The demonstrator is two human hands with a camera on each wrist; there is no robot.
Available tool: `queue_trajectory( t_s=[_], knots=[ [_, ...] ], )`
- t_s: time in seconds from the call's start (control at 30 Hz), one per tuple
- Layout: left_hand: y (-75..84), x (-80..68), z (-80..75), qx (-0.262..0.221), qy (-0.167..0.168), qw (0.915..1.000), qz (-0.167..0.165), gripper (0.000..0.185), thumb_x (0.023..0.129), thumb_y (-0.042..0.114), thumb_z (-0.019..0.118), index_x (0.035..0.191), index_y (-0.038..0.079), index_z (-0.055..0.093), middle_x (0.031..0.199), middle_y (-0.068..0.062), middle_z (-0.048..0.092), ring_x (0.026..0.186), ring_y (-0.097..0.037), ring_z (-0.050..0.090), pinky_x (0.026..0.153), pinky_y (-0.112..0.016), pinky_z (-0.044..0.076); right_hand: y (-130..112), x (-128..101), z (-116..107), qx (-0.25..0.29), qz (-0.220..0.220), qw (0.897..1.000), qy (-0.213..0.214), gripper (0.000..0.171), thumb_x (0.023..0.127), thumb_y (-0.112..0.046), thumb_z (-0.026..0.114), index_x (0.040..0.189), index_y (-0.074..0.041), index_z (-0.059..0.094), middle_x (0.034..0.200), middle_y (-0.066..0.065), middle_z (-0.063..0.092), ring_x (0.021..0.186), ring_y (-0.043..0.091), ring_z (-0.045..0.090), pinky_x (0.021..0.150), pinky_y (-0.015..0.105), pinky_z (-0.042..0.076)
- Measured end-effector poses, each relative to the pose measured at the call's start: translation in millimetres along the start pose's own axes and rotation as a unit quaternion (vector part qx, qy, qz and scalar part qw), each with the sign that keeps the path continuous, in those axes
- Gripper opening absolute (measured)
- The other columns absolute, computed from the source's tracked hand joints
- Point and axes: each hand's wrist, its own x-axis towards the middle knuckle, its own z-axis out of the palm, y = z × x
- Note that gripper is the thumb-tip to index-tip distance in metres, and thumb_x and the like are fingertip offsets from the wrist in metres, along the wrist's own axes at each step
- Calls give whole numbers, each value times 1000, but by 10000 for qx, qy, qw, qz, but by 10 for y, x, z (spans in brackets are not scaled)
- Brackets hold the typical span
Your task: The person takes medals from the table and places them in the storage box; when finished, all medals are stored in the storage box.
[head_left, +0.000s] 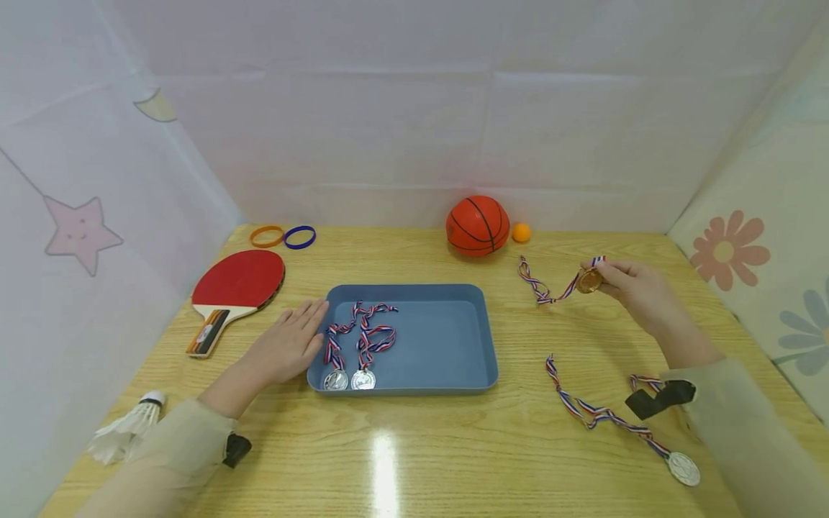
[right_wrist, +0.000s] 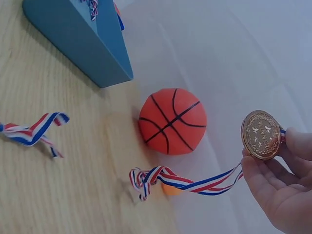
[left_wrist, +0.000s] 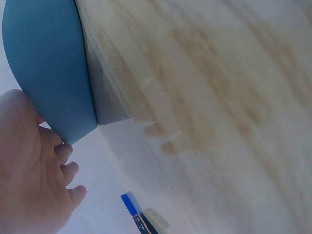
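Two silver medals (head_left: 350, 379) already in blue tray (head_left: 447, 338), discs at near-left corner, ribbons running far; judged partway through

Gold medal (head_left: 589, 280) off worktop (head_left: 414, 446), pinched in right hand (head_left: 631, 288) far right of tray, fingers curled on disc edge

Third silver medal (head_left: 683, 468) on worktop near right, not yet in tray

Gold disc face turned left toward tray; its ribbon (head_left: 544, 284) trails left, long axis roughly left-right, end resting on worktop

Left hand (head_left: 288, 345) flat, fingers straight, resting against tray's left wall, gripping nothing
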Motion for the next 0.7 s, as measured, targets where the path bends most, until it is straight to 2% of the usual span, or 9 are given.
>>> queue_trajectory(
  t_s=[0.17, 0.27, 0.37, 0.7],
  knots=[
    [-12, 4, 15, 0, 2, 10000, 10, 57, 97, 23, 38, 144, -4, 21, 149, -19, 20, 135, -37, 14, 107, -53, 14, -202, 105, 84, 115, -245, 9996, 73, 46, 93, -21, 53, 123, 13, 49, 113, -2, 59, 117, 10, 48, 89, 18, 42],
    [-19, 7, 22, -1, -2, 10000, 14, 57, 97, 23, 38, 144, -4, 21, 149, -19, 20, 135, -38, 14, 107, -53, 13, -319, 164, 143, 217, -347, 9989, 214, 35, 92, -19, 56, 115, 7, 59, 110, -2, 62, 114, 9, 50, 89, 18, 42],
    [-20, 9, 24, -1, -23, 10000, 6, 57, 97, 23, 38, 144, -4, 21, 149, -19, 19, 135, -37, 14, 107, -52, 13, -433, 224, 192, 536, -552, 9970, 125, 24, 92, -14, 56, 106, 2, 65, 107, -1, 64, 109, 9, 53, 87, 17, 43],
    [-5, 6, 11, 9, -23, 10000, -18, 56, 97, 23, 37, 144, -4, 21, 148, -20, 20, 135, -38, 14, 107, -53, 14, -870, 353, 405, 1021, -1226, 9872, -33, 17, 91, -4, 56, 97, 5, 69, 103, 5, 67, 105, 15, 57, 80, 21, 48]
  ],
)
